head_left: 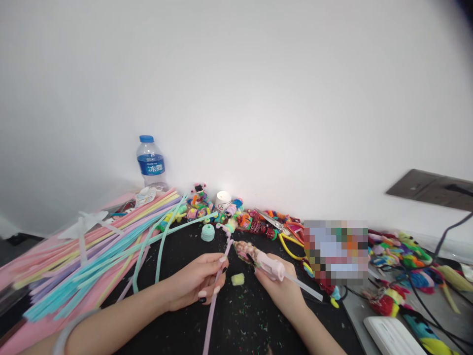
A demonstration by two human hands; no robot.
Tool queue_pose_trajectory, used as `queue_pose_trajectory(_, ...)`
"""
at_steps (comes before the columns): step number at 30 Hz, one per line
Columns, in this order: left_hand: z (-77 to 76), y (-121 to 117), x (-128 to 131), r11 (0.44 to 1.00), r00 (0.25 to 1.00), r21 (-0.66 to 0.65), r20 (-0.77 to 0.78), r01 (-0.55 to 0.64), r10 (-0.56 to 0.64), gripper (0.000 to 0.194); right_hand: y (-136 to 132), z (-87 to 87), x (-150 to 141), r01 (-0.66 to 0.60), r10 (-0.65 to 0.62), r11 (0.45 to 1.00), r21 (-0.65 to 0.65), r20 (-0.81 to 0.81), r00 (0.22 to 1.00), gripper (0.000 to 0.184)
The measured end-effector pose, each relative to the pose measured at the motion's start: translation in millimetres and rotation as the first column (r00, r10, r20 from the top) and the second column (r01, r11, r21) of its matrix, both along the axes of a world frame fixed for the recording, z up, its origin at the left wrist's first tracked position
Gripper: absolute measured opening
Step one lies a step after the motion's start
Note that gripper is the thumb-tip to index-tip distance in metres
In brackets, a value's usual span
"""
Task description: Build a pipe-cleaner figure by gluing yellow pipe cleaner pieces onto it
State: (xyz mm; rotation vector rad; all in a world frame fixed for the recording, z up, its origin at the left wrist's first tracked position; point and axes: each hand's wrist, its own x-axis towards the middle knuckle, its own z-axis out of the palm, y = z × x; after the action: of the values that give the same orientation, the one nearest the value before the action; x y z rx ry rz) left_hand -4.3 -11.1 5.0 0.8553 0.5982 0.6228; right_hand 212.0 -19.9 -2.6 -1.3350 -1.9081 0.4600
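On the black mat, left hand [197, 285] fingers pinch a lilac pipe cleaner [216, 296]; right hand [278, 286] fingers clamp a glue gun [260, 260].

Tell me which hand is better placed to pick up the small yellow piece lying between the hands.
Probably the left. The left hand only pinches a thin lilac pipe cleaner, and its fingertips sit just beside the yellow piece. The right hand is wrapped around the pink glue gun.

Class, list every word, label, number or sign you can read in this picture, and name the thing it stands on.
"冰露": white characters on the blue label of the water bottle.
Small line above them on that label: too small to read.
Red mark on the small white cup: too blurred to read.
Pixelated patch: unreadable.
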Motion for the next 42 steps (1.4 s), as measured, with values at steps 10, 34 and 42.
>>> queue_pose_trajectory(10,-2.3,0.6,-0.6,1.0,0.999,-0.007,0.04,0.007,-0.007,0.018,-0.2,-2.9,1.3,-0.013,0.013,1.0,-0.008,-0.01,1.0,0.022)
queue_pose_trajectory(34,-2.7,0.0,-0.5,1.0,1.0,-0.008,0.026,-0.001,0.001,0.017,-1.4,-0.5,-2.5,-0.011,0.01,1.0,-0.023,-0.029,1.0,0.017)
queue_pose_trajectory(42,-3.2,1.5,-0.2,1.0,1.0,-0.004,0.03,-0.007,0.007,0.017,-0.1,-4.9,0.6,0.001,-0.002,1.0,-0.009,-0.019,1.0,0.016)
